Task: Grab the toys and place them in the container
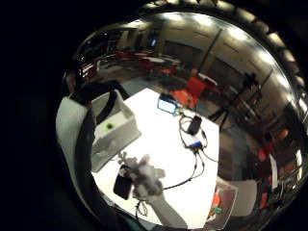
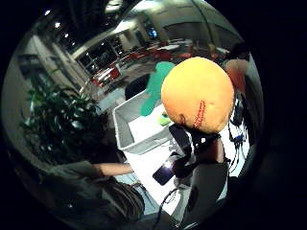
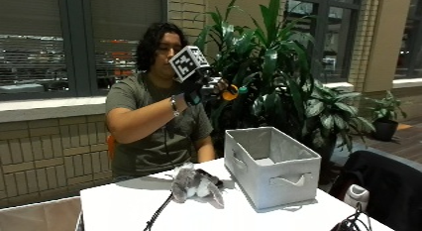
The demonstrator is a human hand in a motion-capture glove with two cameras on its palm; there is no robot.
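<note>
In the outside view my gloved right hand (image 3: pixel 196 86) is raised at head height, left of and well above the grey container (image 3: pixel 272 167). Its fingers grip an orange round toy (image 3: pixel 229 92) with a green part (image 3: pixel 242 89). The thumb side palm view is filled by that orange toy (image 2: pixel 197 95), with its green part (image 2: pixel 158 86) behind it. The open-topped container (image 2: pixel 136 130) stands on the white table (image 3: pixel 125 206), and a small green thing (image 1: pixel 109 126) lies inside it. A grey plush toy (image 3: pixel 191 184) lies on the table beside the container, and the bare left hand touches it.
A black phone (image 1: pixel 122 186) lies by the plush toy. Cables and small devices (image 1: pixel 194 126) cross the table's far half. A large plant (image 3: pixel 277 62) stands behind the container. A dark jacket (image 3: pixel 386 184) hangs at the right.
</note>
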